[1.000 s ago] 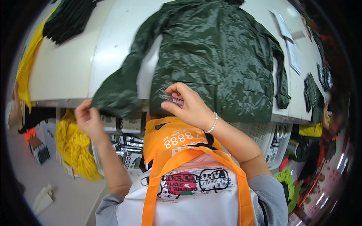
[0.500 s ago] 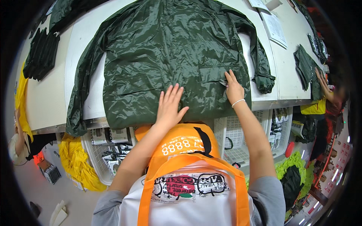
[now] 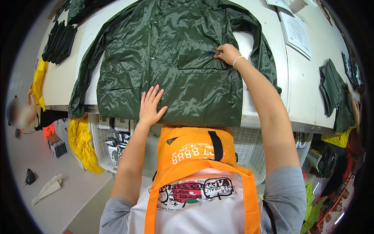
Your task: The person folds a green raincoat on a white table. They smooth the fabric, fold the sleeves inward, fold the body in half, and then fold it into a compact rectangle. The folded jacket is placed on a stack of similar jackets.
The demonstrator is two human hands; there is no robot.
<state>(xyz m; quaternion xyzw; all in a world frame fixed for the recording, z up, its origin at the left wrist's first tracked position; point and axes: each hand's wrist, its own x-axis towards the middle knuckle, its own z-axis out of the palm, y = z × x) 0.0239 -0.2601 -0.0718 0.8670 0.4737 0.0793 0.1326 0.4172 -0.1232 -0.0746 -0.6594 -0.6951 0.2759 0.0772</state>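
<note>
A shiny dark green rain jacket [image 3: 187, 87] lies spread on the white table, its sleeves out to both sides and its hem at the near edge. My left hand [image 3: 151, 107] rests flat on the lower front by the hem, fingers spread and holding nothing. Above the right pocket flap [image 3: 202, 62], my right hand [image 3: 228, 54] is closed around a small metal tool [image 3: 217, 51] that looks like thread snips. Only its tip shows beyond my fingers; the rest is hidden in my grip.
Folded dark green garments [image 3: 60, 41] sit at the table's far left, more [image 3: 330, 85] at the right. Papers [image 3: 295, 33] lie at the back right. White plastic baskets [image 3: 249, 150] with packets stand below the near edge, beside yellow cloth [image 3: 82, 144]. A person [image 3: 25, 113] is at the left.
My right hand has moved up over the pocket flap, its fingers now curled in around the tool. My left hand stays flat near the hem. The view has shifted, and the jacket appears farther left.
</note>
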